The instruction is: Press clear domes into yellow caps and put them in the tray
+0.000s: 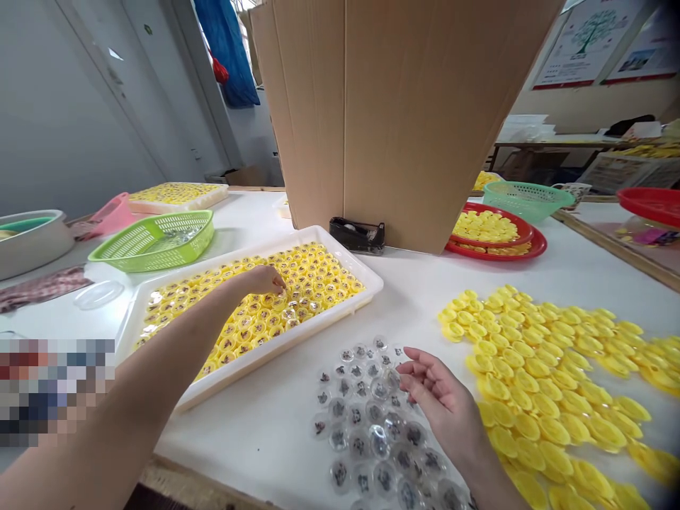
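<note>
Head view: the left hand (263, 281), fingers narrowed, rests on yellow caps (265, 319) in the white tray (276, 347); the right hand (440, 400), fingers loosely parted, lies just right of clear capsules (361, 418).

A black tape dispenser (357, 235) sits just beside a tall cardboard sheet (393, 120); a green plastic basket (154, 241) lies left, 2 red plates (536, 248) right.
</note>
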The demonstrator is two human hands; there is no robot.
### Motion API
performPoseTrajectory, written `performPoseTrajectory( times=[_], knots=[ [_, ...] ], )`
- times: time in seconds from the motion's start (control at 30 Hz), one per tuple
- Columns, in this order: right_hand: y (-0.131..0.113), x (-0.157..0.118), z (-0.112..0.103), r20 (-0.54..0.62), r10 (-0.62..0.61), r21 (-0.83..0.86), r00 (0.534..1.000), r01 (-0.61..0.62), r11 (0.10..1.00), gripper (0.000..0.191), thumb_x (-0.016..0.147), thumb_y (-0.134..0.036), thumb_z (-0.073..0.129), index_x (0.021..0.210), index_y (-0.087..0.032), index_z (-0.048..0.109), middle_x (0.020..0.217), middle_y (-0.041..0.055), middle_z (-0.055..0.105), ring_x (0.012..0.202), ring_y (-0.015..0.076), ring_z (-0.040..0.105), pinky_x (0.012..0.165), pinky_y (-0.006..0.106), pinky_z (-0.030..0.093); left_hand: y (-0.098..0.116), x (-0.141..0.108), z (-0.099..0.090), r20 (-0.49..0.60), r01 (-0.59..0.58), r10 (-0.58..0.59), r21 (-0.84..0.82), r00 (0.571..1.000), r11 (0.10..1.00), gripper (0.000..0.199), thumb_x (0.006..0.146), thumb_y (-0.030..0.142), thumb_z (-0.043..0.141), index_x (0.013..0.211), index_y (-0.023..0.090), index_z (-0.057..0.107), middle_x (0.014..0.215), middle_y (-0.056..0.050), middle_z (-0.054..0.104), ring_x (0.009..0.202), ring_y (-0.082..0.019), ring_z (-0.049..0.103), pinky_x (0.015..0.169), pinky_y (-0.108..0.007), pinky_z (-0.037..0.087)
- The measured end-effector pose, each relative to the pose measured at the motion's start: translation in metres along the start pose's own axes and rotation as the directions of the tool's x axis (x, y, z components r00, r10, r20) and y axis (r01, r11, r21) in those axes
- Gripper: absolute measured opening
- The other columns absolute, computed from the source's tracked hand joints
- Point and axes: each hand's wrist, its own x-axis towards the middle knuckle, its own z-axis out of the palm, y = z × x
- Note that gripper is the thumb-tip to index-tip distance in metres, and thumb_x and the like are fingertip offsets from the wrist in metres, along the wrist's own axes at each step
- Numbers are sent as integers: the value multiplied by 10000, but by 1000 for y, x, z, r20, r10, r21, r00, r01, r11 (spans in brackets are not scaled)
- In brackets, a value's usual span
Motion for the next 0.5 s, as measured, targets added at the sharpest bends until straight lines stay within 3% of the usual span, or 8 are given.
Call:
performPoseTrajectory(
  times=[0.13,0.27,0.33,0.37,0.43,0.5],
  knots=[
    [0,0,0,-17,-13,4,1000,13,1000,404,776,-391,635,1113,-178,573,863,74,669,704,185,638,584,302,552,-1,-9,4,2,-56,56,18,998,998,296,650,303,604,917,266,726,929,-4,704,799,-170,603,717,-213,410],
    [0,-3,0,-9,-16,-12,1000,15,1000,366,794,-361,611,1101,-166,566,860,64,659,701,170,631,600,292,549,-1,-17,11,5,-130,130,22,992,991,317,674,343,571,936,245,720,971,-23,696,864,-194,607,774,-232,419],
    [-1,0,-5,-7,-39,-151,999,37,988,320,823,-343,566,1089,-165,568,858,52,652,696,153,629,615,278,546,-5,-18,15,-19,-144,145,56,989,988,345,684,352,555,965,233,716,978,-46,689,880,-218,608,789,-259,425],
    [-2,2,-10,-15,-58,-295,998,51,954,292,840,-328,539,1082,-168,573,859,45,651,697,145,629,629,268,541,-6,-19,16,-34,-149,152,78,988,986,368,688,357,550,996,232,709,1000,-58,680,908,-235,602,808,-279,424],
    [-7,13,-25,-42,-97,-606,994,52,794,245,862,-286,500,1062,-177,591,877,42,648,728,139,633,680,266,525,-5,-21,17,-89,-147,159,126,983,981,430,698,367,547,1091,246,673,1079,-83,645,995,-277,566,865,-335,408],
    [-13,30,-44,-83,-116,-773,990,9,634,221,848,-244,511,1031,-179,614,934,65,634,802,168,629,745,305,499,7,-30,17,-212,-125,155,151,965,981,481,717,376,543,1176,255,622,1155,-105,596,1070,-310,514,914,-392,380]
  ],
)
